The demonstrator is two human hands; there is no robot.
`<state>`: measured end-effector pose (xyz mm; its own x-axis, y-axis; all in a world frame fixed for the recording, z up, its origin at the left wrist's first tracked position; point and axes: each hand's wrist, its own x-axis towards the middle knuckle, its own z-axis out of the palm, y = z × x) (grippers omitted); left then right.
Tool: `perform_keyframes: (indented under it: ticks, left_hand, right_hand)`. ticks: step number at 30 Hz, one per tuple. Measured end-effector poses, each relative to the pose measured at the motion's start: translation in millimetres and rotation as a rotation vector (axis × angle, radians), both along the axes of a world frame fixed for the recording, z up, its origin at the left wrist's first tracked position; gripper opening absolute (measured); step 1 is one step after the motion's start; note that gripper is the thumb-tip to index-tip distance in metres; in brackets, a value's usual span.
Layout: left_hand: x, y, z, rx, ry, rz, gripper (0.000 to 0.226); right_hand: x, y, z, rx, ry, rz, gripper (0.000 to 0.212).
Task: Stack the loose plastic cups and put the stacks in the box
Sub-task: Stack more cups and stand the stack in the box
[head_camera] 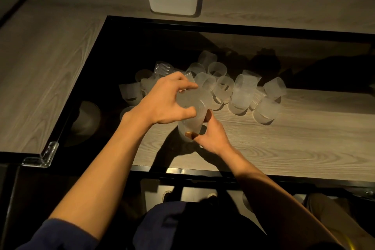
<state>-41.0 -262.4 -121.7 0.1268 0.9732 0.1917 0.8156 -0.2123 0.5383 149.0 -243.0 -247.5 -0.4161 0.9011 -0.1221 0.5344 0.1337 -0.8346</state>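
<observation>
We hold the stack (189, 128) roughly upright over the near part of the tabletop (294, 144). Our right hand (213, 138) curls round its lower part from the right, and our left hand (168, 103) sits over it from above, fingers and thumb clawed round the top cup (191, 99), which lines up with the stack's long axis. The loose cups (241, 95) lie just beyond the left hand, so it is likely the one to reach next. The box (172, 4) stands well beyond them at the far edge.
</observation>
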Motion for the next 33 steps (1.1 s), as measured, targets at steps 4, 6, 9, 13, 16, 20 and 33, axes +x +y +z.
perform_keyframes:
  ticks: [4, 6, 9, 13, 16, 20, 33]
  left_hand:
    - [2, 3, -12, -0.083, 0.012, -0.005, 0.074]
    - [0, 2, -21, -0.125, -0.01, -0.006, 0.082]
    - [-6, -4, -31, -0.177, -0.081, -0.013, 0.085]
    - [-16, -11, -52, -0.109, -0.425, 0.103, 0.064]
    - [-36, -18, -83, -0.016, -0.4, 0.599, 0.049]
    - [-63, -34, -113, -0.327, -0.114, 0.959, 0.082]
    - [-97, -40, -153, -0.434, -0.308, 0.946, 0.082]
  right_hand:
    - [2, -1, 1, 0.001, -0.003, 0.003, 0.087]
    - [2, 0, 0, -0.004, -0.01, 0.004, 0.088]
    - [1, 0, -2, -0.016, -0.015, 0.001, 0.093]
    - [2, 0, -2, -0.021, -0.031, 0.001, 0.095]
    - [2, 0, 0, -0.033, -0.03, -0.006, 0.096]
    - [1, -1, 2, -0.039, -0.043, -0.013, 0.094]
    - [-1, -5, 5, -0.039, -0.054, -0.012, 0.092]
